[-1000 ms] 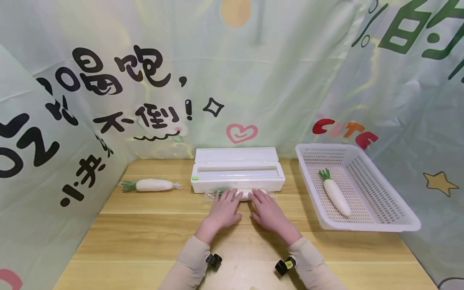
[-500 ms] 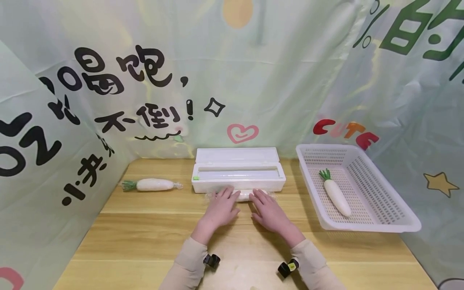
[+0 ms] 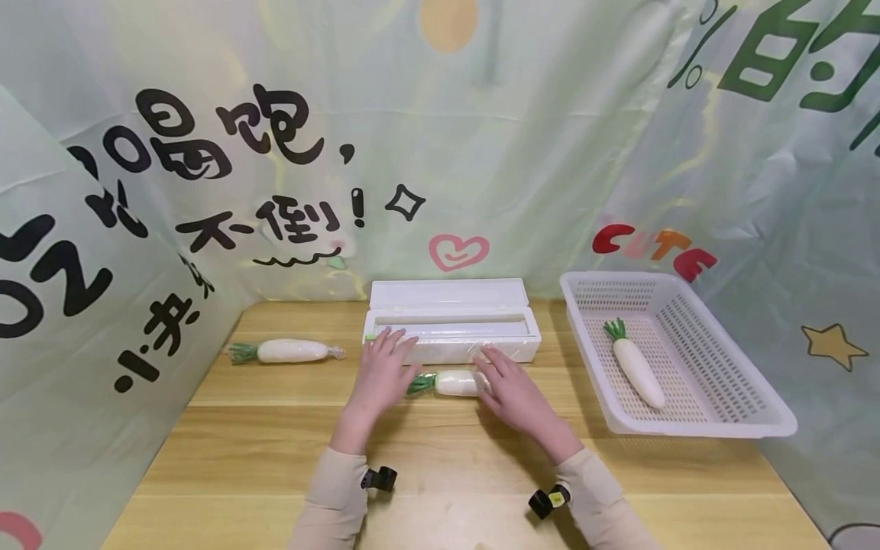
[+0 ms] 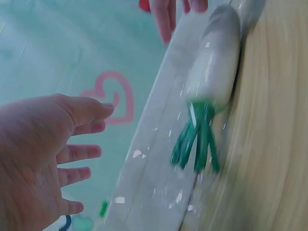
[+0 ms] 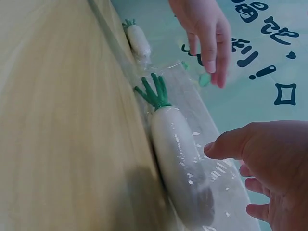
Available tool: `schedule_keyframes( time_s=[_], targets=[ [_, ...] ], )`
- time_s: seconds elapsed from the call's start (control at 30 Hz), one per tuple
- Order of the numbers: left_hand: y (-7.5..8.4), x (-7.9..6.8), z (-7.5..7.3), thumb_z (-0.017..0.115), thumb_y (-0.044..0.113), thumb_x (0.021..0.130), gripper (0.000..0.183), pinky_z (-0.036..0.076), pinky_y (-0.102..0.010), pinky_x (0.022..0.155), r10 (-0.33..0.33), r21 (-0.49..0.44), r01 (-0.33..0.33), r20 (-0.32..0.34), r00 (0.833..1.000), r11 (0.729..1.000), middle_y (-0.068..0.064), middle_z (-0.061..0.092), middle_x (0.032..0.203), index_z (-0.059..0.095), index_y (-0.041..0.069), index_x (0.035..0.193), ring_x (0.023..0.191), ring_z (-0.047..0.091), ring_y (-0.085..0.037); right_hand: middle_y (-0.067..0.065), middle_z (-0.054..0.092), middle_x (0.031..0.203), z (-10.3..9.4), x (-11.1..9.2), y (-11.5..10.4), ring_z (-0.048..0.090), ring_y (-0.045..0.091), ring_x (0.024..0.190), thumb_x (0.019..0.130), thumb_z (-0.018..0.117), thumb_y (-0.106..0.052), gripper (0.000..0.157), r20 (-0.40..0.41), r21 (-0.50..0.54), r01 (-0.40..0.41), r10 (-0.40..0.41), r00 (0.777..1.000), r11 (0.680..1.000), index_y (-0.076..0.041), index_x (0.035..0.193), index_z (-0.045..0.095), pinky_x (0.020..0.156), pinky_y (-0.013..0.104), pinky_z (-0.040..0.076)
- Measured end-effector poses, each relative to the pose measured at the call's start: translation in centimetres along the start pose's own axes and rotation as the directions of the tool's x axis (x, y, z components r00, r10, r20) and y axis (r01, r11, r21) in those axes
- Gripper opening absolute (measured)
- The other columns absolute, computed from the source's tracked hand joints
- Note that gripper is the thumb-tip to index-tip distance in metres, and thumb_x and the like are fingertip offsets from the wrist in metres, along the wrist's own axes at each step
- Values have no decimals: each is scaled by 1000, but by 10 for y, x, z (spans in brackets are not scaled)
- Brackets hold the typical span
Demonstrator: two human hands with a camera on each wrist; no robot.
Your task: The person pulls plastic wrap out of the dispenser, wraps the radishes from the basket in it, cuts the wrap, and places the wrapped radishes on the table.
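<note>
A white radish point(image 3: 456, 383) with green stalks lies on the wooden table, stalks to the left. Clear cling film point(image 5: 192, 161) covers it and reaches over the front of a white cling film box point(image 3: 450, 353) behind it. The box's lid is up. My left hand point(image 3: 382, 373) hovers above the stalk end with fingers spread, apart from the radish in the left wrist view. Over the other end is my right hand point(image 3: 512, 391), its fingers extended near the film; whether they touch it I cannot tell. Neither hand grips anything.
To the left lies another radish point(image 3: 292, 351), with film twisted at its tip. A white perforated basket point(image 3: 729, 367) stands at the right, holding one bare radish point(image 3: 639, 374). A printed cloth point(image 3: 522, 176) hangs close behind the table.
Both hands have come up off the radish, the left one moving leftward. The radish has shifted slightly toward me, away from the box, and its green stalks now show.
</note>
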State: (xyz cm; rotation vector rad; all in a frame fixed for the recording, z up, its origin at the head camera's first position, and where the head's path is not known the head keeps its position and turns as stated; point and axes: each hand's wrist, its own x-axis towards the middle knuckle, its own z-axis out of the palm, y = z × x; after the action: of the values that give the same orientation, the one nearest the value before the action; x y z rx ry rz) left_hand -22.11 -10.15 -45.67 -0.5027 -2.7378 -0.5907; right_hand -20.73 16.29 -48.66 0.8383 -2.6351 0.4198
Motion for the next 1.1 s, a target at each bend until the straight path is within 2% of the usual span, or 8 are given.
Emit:
schedule_keyframes(
  time_s=[0.13,0.23,0.43,0.6,0.7,0.9,1.0,1.1],
  targets=[
    [-18,-1,-3,65,30,92,48,23,-70,111,-60,-24,59,-59,996,998,-18,48,146,56,12,136,141,34,-43,25,46,145,-4,7,-2,44,42,135,86,72,-18,61,-9,0,16,-16,1000,1000,0,139,50,108,56,40],
    [-30,-2,-3,63,33,93,50,22,-70,112,-112,-32,110,-77,991,993,-19,45,148,53,12,138,141,33,-44,24,46,145,-5,14,-4,44,41,135,86,72,-18,58,-15,6,38,-38,999,999,-1,138,51,109,55,40],
    [-53,-4,4,55,46,96,59,17,-69,114,-240,-72,236,-61,969,969,-17,38,154,45,13,145,145,26,-41,23,48,144,-5,32,-12,45,40,135,85,73,-17,57,-25,10,111,-111,994,994,-3,136,52,108,55,41],
    [-66,-3,11,50,53,96,70,13,-69,115,-308,-123,301,-42,951,946,-16,33,156,36,10,149,146,24,-40,22,47,145,-4,50,-24,43,38,137,86,72,-16,55,-10,23,150,-150,989,988,-4,136,53,110,53,39],
    [-71,0,15,47,55,97,73,11,-70,115,-338,-161,330,-20,941,930,-16,30,158,30,9,152,147,24,-39,22,47,146,-1,61,-32,43,38,138,87,71,-14,54,-8,28,184,-184,983,983,-3,136,53,112,52,38],
    [-74,6,19,47,53,97,77,11,-69,115,-371,-206,369,31,928,906,-16,26,160,22,8,155,149,21,-36,21,47,146,9,85,-47,44,37,137,90,69,-21,54,9,-6,253,-252,968,968,-3,138,52,113,49,38],
    [-74,7,21,47,53,97,78,11,-70,115,-364,-197,364,41,931,910,-16,24,161,21,8,155,149,21,-36,20,46,147,12,95,-53,42,35,139,91,68,-21,54,23,-10,259,-259,966,966,-4,139,50,114,48,36],
    [-76,9,22,44,55,98,78,12,-71,114,-348,-130,351,49,936,927,-17,21,161,18,9,156,149,21,-37,17,46,149,16,106,-58,40,32,141,94,64,-24,52,41,-34,251,-249,968,967,-5,140,49,115,46,36]
  ],
)
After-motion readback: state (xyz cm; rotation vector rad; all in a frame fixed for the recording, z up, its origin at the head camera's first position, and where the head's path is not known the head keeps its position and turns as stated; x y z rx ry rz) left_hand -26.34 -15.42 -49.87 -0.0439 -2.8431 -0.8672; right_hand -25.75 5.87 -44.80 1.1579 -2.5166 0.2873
